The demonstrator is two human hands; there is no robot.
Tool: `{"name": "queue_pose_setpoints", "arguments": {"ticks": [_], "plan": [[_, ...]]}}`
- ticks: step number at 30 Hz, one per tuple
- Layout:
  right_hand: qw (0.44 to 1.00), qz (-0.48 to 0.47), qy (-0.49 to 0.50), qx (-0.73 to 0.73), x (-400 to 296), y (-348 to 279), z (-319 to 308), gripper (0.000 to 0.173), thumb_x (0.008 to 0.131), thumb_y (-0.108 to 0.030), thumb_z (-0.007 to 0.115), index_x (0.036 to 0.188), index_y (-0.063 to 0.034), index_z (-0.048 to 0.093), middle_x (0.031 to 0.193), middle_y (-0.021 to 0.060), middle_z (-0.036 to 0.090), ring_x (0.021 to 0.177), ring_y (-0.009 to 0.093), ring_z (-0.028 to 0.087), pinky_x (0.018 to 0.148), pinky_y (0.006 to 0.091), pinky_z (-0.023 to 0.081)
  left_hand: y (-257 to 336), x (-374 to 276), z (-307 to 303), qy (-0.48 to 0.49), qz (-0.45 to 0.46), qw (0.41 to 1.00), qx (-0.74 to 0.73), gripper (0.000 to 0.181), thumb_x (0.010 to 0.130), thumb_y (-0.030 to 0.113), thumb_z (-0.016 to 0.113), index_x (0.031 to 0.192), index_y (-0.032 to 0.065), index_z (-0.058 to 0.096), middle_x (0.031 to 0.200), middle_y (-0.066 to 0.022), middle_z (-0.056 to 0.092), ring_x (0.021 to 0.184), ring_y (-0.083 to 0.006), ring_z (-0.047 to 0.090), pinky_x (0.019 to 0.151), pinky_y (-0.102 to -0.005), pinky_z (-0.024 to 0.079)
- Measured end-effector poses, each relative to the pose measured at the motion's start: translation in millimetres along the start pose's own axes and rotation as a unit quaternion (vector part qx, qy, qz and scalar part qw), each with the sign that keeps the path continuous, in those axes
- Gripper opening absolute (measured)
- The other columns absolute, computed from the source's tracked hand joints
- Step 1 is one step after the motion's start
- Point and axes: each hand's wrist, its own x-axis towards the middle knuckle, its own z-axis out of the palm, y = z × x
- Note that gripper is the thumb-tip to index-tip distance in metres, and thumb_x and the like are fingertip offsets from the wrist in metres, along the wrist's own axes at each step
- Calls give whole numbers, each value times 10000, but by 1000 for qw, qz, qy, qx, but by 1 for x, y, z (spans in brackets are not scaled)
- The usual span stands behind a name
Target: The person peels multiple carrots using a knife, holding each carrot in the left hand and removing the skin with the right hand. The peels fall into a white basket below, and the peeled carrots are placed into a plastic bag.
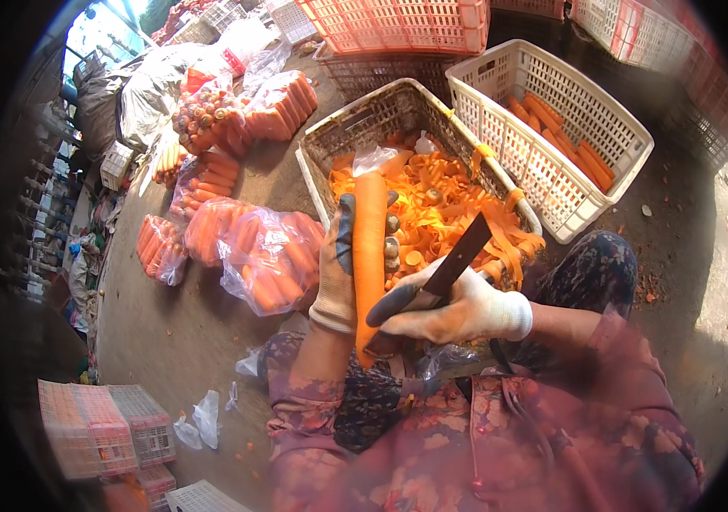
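My left hand (337, 272), in a rubber-coated knit glove, is wrapped around a large orange carrot (370, 237). The carrot stands lengthwise in front of me, its narrow tip towards my body. In my gloved right hand (450, 310) is a knife (464, 253), its dark flat blade slanting up and away to the right. That hand's fingertips are against the carrot's lower part. Beneath both hands, a dirty white plastic crate (412, 96) holds a heap of carrot peelings (441, 198) and cut carrot ends. Part of the crate is hidden by my hands.
To the right, a white crate (549, 150) holds several peeled carrots (562, 137). Clear bags of carrots (274, 256) lie on the concrete floor (146, 333) at left. A red-and-white crate (396, 25) stands behind. Crates (105, 425) are stacked at lower left near plastic scraps (206, 419).
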Motion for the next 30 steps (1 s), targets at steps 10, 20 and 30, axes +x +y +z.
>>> {"name": "queue_pose_setpoints", "arguments": {"ticks": [10, 20, 30], "plan": [[926, -189, 306, 116, 61, 26, -162, 419, 935, -186, 531, 1264, 72, 523, 1006, 108, 679, 842, 103, 641, 778, 222, 526, -16, -1, 1, -107, -65, 992, 33, 532, 1014, 481, 378, 1265, 28, 498, 905, -103, 631, 582, -130, 590, 483, -237, 505], [996, 86, 28, -5, -2, -2, -1, 346, 824, -64, 755, 1132, -11, 607, 1003, 18, 669, 938, 79, 616, 843, 258, 503, -5, -6, 2, 37, -7, 999, 28, 600, 984, 547, 392, 1230, 14, 513, 935, -126, 644, 657, -180, 640, 554, -300, 572], [907, -155, 366, -141, 57, 30, -147, 234, 919, -186, 639, 1095, -36, 676, 859, 17, 676, 612, 39, 573, 505, 209, 435, -18, 3, -6, -107, -76, 991, -12, 556, 1012, 480, 369, 1288, 14, 492, 878, -106, 644, 621, -161, 634, 536, -255, 548]]}}
